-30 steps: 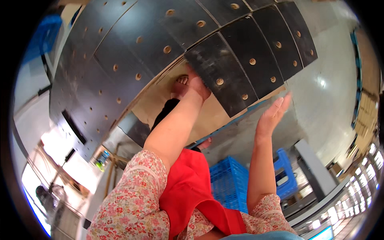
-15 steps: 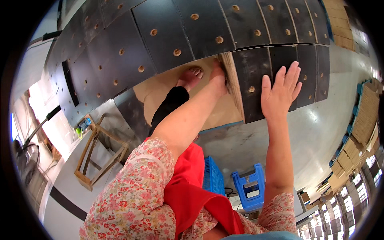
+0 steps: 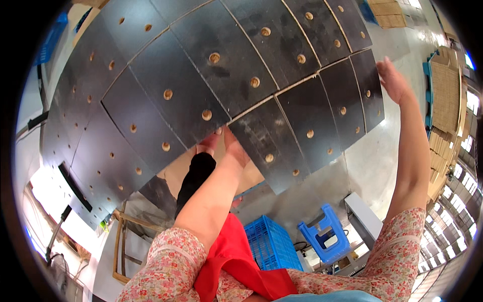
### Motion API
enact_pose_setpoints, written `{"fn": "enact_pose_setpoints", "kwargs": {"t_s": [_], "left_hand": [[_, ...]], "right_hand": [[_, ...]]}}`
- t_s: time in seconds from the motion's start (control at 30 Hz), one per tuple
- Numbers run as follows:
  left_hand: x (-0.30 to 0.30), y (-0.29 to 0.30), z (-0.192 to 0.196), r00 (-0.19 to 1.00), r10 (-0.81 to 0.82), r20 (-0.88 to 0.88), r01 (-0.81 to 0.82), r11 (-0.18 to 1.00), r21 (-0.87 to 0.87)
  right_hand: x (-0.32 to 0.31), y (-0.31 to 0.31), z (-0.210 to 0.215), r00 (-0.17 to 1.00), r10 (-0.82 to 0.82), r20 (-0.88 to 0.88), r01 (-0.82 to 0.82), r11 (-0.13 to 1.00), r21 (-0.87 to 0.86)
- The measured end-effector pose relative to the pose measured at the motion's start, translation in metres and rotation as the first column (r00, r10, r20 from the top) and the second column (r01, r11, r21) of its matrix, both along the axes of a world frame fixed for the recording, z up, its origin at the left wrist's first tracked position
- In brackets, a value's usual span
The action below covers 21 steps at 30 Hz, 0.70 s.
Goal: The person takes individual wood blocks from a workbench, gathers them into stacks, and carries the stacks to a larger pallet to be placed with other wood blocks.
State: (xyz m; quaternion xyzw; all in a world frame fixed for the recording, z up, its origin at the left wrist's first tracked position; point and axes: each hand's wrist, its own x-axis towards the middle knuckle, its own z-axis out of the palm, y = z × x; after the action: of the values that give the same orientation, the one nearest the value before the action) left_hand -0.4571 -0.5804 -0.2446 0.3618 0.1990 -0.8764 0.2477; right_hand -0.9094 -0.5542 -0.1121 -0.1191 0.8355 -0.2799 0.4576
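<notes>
Your right hand has swung from over the near row of black panels to its right end, so your hands now bracket the row along the pallet's near edge. Its fingers look blurred and extended, contact unclear; your left hand's fingertips are hidden, their grip untellable.

Taking the blue stool as reference, we count one such unit. To its left, we count one blue crate, one red apron and one wooden frame. Beyond the stool, we count four black panels in the short nearest row. We count two hands beyond the stool: one left hand leftward, one right hand rightward.
</notes>
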Motion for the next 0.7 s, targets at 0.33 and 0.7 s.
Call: {"fn": "enact_pose_setpoints", "kwargs": {"t_s": [0.33, 0.7], "left_hand": [[0.003, -0.005, 0.001, 0.999, -0.03, -0.042, 0.032, 0.999, 0.037], [0.001, -0.012, 0.003, 0.998, -0.034, -0.044, 0.036, 0.998, 0.045]], "right_hand": [[-0.001, -0.02, -0.066, 0.879, 0.11, 0.464, -0.182, 0.977, 0.113], [0.0, -0.024, -0.065, 0.851, 0.057, 0.522, -0.168, 0.972, 0.168]]}}
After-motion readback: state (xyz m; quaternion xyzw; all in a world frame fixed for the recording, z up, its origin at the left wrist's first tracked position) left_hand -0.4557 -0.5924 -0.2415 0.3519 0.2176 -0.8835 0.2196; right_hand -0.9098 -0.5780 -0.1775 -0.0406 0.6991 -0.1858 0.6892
